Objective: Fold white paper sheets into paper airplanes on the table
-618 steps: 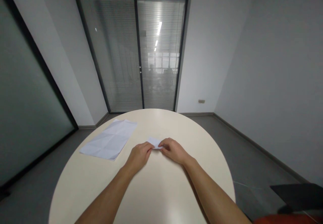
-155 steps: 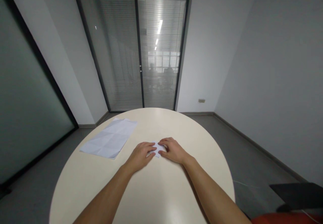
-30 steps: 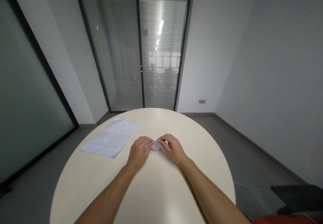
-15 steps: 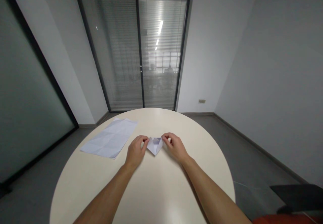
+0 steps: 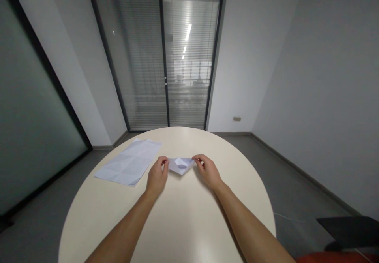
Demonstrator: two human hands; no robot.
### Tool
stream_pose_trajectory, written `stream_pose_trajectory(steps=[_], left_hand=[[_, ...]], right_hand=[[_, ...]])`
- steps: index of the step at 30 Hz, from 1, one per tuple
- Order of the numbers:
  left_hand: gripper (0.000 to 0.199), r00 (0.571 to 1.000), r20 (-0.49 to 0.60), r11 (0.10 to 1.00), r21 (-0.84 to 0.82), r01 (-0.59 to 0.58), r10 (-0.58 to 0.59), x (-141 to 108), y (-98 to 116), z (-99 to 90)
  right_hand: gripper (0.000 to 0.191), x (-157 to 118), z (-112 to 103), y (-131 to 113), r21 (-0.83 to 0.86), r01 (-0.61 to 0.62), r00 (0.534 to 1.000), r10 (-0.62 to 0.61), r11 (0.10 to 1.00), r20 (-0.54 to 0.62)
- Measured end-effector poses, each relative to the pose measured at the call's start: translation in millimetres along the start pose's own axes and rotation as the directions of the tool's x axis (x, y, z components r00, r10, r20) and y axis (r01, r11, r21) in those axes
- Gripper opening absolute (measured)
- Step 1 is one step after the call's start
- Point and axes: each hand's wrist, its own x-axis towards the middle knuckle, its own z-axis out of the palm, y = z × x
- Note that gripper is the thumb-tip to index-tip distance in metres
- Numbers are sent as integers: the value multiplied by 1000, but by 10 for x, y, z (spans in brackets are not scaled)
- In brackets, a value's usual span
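Here your left hand (image 5: 156, 177) and right hand (image 5: 207, 171) each pinch one end of the folded paper boat (image 5: 180, 164), held just above the round table (image 5: 183, 219). Left of the boat lies a creased sheet (image 5: 129, 167), well apart.
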Motion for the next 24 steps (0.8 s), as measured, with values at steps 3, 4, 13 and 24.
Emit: stream_pose_trajectory(steps=[3, 4, 13, 24], left_hand=[[20, 999, -15, 999, -23, 39, -39, 7, -32, 5], [20, 998, -20, 998, -31, 52, -53, 9, -42, 6], [19, 994, -12, 991, -82, 106, -107, 16, -59, 15], [18, 996, 18, 995, -55, 84, -83, 7, 26, -19]], right_hand=[[25, -4, -9, 28, -27, -49, 999, 49, 998, -9], [25, -6, -11, 37, -34, -65, 998, 64, 997, -13], [25, -18, -20, 88, -101, -144, 990, 143, 984, -15], [71, -75, -12, -141, -251, 151, 983, -118, 956, 142]])
